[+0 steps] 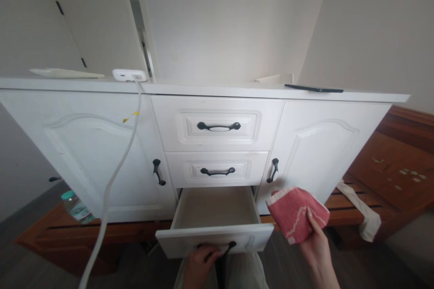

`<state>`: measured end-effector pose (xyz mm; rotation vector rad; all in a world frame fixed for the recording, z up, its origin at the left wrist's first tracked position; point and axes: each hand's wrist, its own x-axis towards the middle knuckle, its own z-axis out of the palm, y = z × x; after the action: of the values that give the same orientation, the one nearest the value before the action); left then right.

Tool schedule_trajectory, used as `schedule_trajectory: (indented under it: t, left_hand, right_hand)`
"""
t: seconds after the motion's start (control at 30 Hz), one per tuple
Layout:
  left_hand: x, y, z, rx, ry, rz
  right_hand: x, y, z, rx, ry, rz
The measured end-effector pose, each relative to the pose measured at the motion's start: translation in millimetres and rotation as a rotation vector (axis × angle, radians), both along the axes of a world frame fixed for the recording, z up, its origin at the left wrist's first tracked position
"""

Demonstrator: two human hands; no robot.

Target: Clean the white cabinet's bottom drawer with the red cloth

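Observation:
The bottom drawer (pixel 217 207) of a white cabinet is pulled out, and I see only bare surfaces inside it. My left hand (pixel 201 264) is closed around the left part of the dark drawer handle (pixel 231 247), whose right end shows beside my fingers. To the right of that drawer, my right hand (pixel 315 239) grips a folded red towel (pixel 296 214) with a pale wavy line and a whitish edge. The thumb lies on top of the cloth; the other fingers are hidden beneath it.
Two closed drawers (pixel 219 162) sit above the pulled-out one, between cabinet doors (pixel 325 144). A white cable (pixel 115 176) hangs from a charger (pixel 129 75) at the left. A teal-capped bottle (pixel 77 207) and a white sock-like cloth (pixel 362 210) lie on wooden furniture.

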<state>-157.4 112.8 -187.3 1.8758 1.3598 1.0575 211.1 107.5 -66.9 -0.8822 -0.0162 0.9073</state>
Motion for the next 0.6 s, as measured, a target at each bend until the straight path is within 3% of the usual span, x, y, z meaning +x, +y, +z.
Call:
schedule_trajectory:
  t: [0.1, 0.2, 0.43, 0.6]
  left_hand:
    - [4, 24, 9.8, -0.056, 0.000, 0.023]
    - [9, 48, 19.8, -0.140, 0.023, 0.051]
    - [17, 101, 37.4, -0.203, 0.070, 0.037]
    - [17, 126, 48.0, -0.196, 0.113, 0.019]
  right_hand:
    - [-4, 2, 5.1, -0.011, 0.093, -0.044]
    - [0, 1, -0.6, -0.024, 0.116, -0.094]
    - [3, -4, -37.3, -0.257, 0.057, -0.037]
    - [0, -5, -67.7, -0.211, -0.114, 0.014]
